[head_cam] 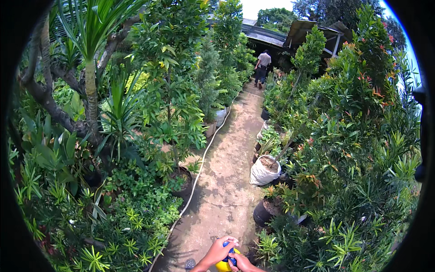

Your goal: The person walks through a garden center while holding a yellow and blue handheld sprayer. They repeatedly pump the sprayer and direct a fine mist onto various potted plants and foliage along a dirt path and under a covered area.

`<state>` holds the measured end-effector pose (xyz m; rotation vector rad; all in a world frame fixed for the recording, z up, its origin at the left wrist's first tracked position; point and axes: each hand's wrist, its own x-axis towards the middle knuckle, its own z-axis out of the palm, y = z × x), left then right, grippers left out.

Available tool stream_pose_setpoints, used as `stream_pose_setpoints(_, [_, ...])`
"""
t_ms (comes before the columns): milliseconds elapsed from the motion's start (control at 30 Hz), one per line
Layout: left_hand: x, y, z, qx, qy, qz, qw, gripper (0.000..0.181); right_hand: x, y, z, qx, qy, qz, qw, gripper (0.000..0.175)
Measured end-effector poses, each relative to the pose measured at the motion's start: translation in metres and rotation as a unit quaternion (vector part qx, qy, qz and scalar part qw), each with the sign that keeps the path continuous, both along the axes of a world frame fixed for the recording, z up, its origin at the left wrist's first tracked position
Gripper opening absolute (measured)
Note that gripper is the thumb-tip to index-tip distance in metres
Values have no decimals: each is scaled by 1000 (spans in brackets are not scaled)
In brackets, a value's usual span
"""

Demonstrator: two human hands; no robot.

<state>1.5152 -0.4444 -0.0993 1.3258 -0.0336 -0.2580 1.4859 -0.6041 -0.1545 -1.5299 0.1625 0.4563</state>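
Low in the view, both hands are on a yellow container with a blue top, perhaps a sprayer; its lower part is cut off by the picture's edge. My left hand lies over the blue top, fingers bent across it. My right hand closes around a blue part at the container's right side. A concrete path runs ahead beneath them. Part of a dotted shoe shows left of the container.
A pale hose lies along the path's left edge. Potted shrubs line both sides, with a white sack planter and a black pot at the right edge. Far ahead, a person walks near a roofed shed.
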Motion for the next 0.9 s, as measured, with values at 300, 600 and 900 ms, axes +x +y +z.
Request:
stream_pose_setpoints(300, [85,25,-17,21,9,6,1000,19,91,30,5,13,48,120,991,25])
stream_pose_setpoints(600, [202,1,-39,96,87,-38,991,20,199,18,-34,67,135,96,984,24])
stream_pose_setpoints(900, [374,-74,-17,223,111,-100,963,17,336,-52,-44,124,144,32,981,29])
